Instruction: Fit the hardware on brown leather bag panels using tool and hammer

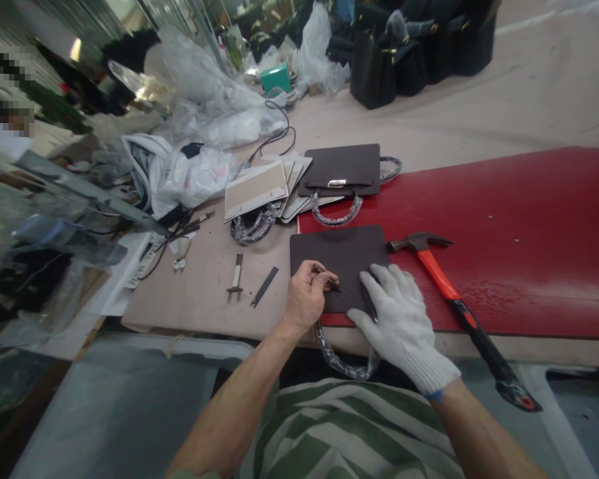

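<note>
A dark brown bag panel lies flat on the red mat, with a plastic-wrapped handle hanging below its near edge. My bare left hand is closed in a pinch around a small dark pointed tool. The tool's tip is at the panel's surface; its exact kind is too small to tell. My right hand, in a white knit glove, rests spread over the panel's right side. Just right of it, a claw hammer with an orange and black handle lies on the mat, its grip end past the table edge.
Behind the panel sits another brown bag panel with a metal clasp, beside stacked pale panels. A small metal tool and a dark strip lie left. Black handbags stand at the back; plastic wrapping fills the left.
</note>
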### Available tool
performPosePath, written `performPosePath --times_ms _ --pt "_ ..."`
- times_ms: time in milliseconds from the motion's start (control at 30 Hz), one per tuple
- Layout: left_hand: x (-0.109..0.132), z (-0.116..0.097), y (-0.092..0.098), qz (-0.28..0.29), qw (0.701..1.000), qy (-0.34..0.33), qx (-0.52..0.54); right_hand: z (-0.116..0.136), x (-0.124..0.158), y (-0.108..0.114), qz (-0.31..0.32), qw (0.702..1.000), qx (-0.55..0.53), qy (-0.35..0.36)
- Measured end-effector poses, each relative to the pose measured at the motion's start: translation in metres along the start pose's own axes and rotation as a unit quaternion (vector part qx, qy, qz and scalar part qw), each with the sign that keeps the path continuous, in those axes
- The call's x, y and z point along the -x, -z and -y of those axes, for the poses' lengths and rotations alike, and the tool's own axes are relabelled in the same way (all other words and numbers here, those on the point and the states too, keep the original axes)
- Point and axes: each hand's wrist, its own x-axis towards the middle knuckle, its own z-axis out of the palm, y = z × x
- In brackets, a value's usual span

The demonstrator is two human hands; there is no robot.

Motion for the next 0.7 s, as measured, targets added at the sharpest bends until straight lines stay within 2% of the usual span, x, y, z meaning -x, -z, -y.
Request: performPosePath --times_ms 133,267,533,600,700 --pt "-0.002 0.0 0.002 0.021 0.999 -0.019 -0.015 0.0 0.0 -0.001 0.001 1.0 -0.006 -0.001" --pt "-0.004 -0.001 0.008 0.078 0.988 -0.102 -0.081 0.0 0.001 0.0 0.002 1.0 -0.006 -0.003" --pt "0.0 0.005 0.009 0.12 0.915 -0.312 -0.226 -0.001 0.001 -0.003 0.003 1.0 -0.012 -0.005" --pt "0.001 0.006 0.008 0.118 0.908 -0.332 -0.227 -0.003 0.001 -0.003 0.004 1.0 -0.03 0.0" --pt "-0.001 0.006 0.008 0.11 0.921 -0.307 -0.213 -0.013 0.001 0.007 -0.017 0.995 -0.097 0.002"
